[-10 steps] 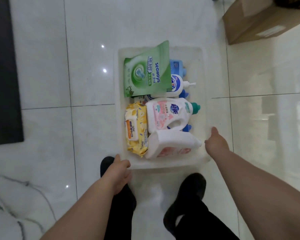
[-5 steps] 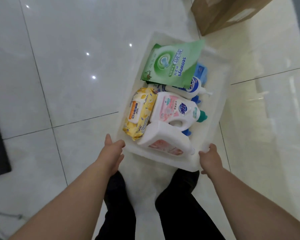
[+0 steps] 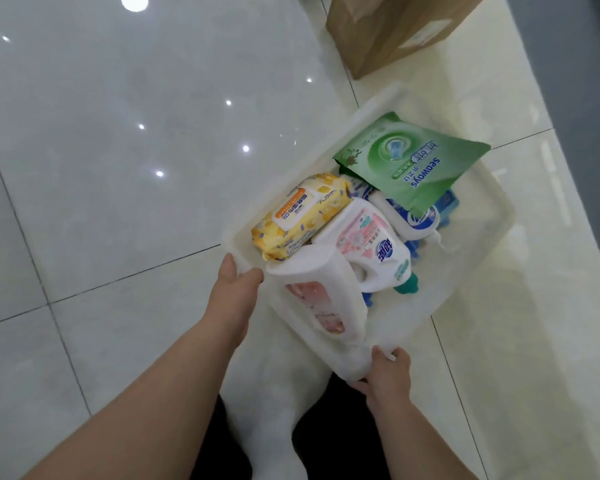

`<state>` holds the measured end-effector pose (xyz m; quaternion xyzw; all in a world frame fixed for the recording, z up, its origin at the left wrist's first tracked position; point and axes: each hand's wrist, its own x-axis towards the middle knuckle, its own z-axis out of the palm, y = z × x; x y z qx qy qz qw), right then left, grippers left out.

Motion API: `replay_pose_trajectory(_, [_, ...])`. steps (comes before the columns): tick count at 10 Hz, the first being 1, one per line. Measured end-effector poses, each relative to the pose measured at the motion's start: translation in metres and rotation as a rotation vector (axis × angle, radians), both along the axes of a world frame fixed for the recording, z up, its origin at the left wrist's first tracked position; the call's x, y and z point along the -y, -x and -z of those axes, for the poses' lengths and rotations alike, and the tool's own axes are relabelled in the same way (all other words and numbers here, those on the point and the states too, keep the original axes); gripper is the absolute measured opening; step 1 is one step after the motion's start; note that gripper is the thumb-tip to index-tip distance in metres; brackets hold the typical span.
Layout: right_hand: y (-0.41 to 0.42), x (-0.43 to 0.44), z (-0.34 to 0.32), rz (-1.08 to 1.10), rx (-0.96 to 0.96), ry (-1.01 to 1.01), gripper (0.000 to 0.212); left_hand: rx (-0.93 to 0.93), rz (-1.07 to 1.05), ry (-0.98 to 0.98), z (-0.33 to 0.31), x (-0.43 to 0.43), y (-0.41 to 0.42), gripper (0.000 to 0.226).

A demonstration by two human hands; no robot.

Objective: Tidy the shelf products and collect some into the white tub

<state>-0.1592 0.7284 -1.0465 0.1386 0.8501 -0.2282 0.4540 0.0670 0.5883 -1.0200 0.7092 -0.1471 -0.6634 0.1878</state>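
The white tub [image 3: 478,251] hangs over the tiled floor, turned at an angle, held by both hands. My left hand [image 3: 234,289] grips its near left corner, thumb over the rim. My right hand [image 3: 388,372] grips the near right corner, fingers curled round the edge. Inside lie a yellow wipes pack [image 3: 300,214], a white and pink detergent bottle [image 3: 369,251] with a teal cap, a second white and pink bottle [image 3: 323,299] on its side, a green refill pouch [image 3: 409,161], and blue and white bottles [image 3: 421,216] partly hidden beneath it.
A brown cardboard box [image 3: 392,32] stands on the floor beyond the tub at the top. The floor is glossy pale tile with dark grout lines. My black trouser legs [image 3: 326,427] show below the tub.
Both hands have closed on the tub's near corners and it has risen from the floor. The tub has swung clockwise and sits more to the right in view.
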Motion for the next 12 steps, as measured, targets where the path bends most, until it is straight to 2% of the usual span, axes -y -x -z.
replay_pose_trajectory(2, [-0.007,0.044,0.017,0.216,0.049,0.186,0.012,-0.068,0.277,0.006,-0.002,-0.013,0.059,0.045])
replay_pose_trajectory(3, [0.002,0.068,0.025,0.277,0.057,0.242,0.025,-0.095,0.352,-0.002,-0.005,-0.012,0.087,0.057])
replay_pose_trajectory(5, [0.037,0.116,0.03,0.33,0.022,0.359,0.026,-0.114,0.421,0.076,0.009,0.028,0.124,0.077])
replay_pose_trajectory(9, [0.085,0.194,0.032,0.471,0.071,0.554,0.032,-0.08,0.592,0.152,0.016,0.117,0.174,0.078])
replay_pose_trajectory(10, [0.073,0.193,0.03,0.446,0.082,0.559,0.032,-0.095,0.598,0.176,0.016,0.119,0.178,0.078])
replay_pose_trajectory(11, [0.042,0.185,0.023,0.363,0.11,0.496,0.019,-0.069,0.685,0.23,0.004,0.103,0.165,0.074])
replay_pose_trajectory(12, [0.014,0.174,0.007,0.231,0.132,0.399,0.026,0.106,0.755,0.337,-0.012,0.086,0.143,0.069])
